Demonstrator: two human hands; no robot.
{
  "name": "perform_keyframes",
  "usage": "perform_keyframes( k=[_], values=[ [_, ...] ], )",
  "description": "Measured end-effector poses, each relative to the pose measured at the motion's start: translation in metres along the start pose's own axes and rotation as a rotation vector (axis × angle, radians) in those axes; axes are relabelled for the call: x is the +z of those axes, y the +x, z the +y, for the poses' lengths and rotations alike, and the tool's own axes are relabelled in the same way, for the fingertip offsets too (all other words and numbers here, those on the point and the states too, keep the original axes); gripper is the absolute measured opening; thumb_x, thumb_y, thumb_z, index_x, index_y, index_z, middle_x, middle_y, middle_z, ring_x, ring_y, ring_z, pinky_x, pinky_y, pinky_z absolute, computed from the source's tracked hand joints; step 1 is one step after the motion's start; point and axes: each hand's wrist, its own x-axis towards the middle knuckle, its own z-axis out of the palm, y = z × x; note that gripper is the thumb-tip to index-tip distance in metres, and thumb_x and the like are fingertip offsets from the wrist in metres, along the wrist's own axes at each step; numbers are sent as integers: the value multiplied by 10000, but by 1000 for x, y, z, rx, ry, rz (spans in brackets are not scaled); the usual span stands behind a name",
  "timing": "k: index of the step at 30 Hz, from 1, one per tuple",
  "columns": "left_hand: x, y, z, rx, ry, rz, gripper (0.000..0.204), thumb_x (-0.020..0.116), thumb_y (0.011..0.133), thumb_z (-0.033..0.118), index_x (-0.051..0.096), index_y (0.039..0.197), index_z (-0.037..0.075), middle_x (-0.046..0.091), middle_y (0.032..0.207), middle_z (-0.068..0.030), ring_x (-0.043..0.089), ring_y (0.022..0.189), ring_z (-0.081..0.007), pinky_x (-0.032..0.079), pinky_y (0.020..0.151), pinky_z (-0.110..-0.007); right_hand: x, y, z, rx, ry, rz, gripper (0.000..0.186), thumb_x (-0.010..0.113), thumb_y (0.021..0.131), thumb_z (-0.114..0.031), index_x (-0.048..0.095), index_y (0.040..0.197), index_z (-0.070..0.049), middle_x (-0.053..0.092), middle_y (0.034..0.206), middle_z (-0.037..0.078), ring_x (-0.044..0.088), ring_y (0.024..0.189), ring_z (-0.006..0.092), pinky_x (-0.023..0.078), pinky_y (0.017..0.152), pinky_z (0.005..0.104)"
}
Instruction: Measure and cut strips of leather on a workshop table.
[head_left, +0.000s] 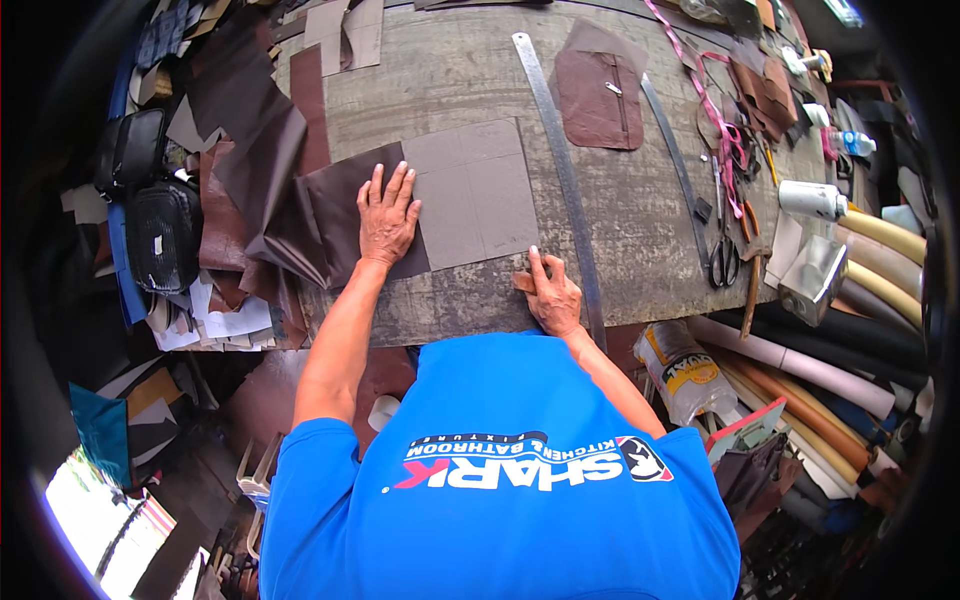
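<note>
My left hand [388,215] lies flat with fingers extended. It presses on the left part of a grey card pattern [475,195] with ruled lines, and on the dark brown sheet material [345,190] under it. My right hand [553,293] is at the card's near right corner, its index fingertip by the edge. Its other fingers are curled round a small brown piece [523,282], perhaps a tool handle; most of it is hidden. Just right of the card lies a long metal ruler [560,160], passing beside my right hand.
A brown zippered leather piece [600,100] lies beyond the ruler. To the right are a second ruler [675,150], black-handled scissors [724,262], orange-handled pliers [750,218] and a pink tape [700,85]. Black bags [160,235] sit left; material rolls [800,365] stand right.
</note>
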Motion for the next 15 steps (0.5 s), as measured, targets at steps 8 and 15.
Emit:
perform_keyframes(
  k=[8,15],
  values=[
    [-6,0,2,-21,0,-41,488,453,996,346,447,1434,131,362,1529,-4,241,1441,-291,193,1144,-471,3,-2,1,10,-29,3,689,756,733,-117,512,1377,-124,526,1114,93,664,761,290,562,596,388],
    [-8,1,0,-7,-18,-41,514,549,941,301,474,1414,116,381,1513,-35,256,1431,-314,198,1134,-504,-11,-2,6,129,104,38,654,710,736,-40,525,1357,-126,541,1098,87,666,782,319,558,594,407]
  ],
)
